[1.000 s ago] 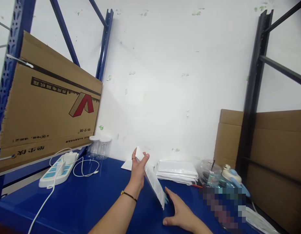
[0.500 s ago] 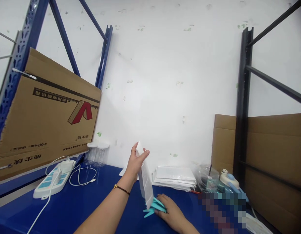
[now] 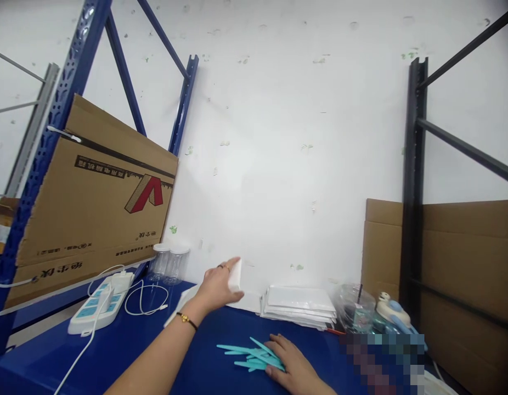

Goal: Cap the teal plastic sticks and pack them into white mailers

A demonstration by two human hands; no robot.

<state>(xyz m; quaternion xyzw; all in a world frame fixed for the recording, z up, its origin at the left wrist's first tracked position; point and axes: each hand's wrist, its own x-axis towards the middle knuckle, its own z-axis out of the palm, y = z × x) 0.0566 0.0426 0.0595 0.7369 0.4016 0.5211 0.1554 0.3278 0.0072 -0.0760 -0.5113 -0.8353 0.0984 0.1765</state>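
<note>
My left hand (image 3: 221,285) is raised over the back of the blue table, its fingers and thumb closed on a small white packet (image 3: 235,275); most of the packet's left side is hidden by the hand. White sheets (image 3: 248,300) lie beneath and behind this hand. Near the front, several flat turquoise sticks (image 3: 254,356) lie in a loose, crossed pile. My right hand (image 3: 290,362) rests palm down at the pile's right end, thumb and fingers apart, touching the sticks.
Stacked white packets (image 3: 297,302) lie against the wall. Clear jars (image 3: 176,264) and a power strip (image 3: 100,304) with white cables are at left. A plastic cup (image 3: 356,310) and a blurred patch are at right. Cardboard flanks both sides.
My left hand has moved left and lower with the white packet, which no longer hangs over the sticks. More sticks show. My right hand stays beside them.
</note>
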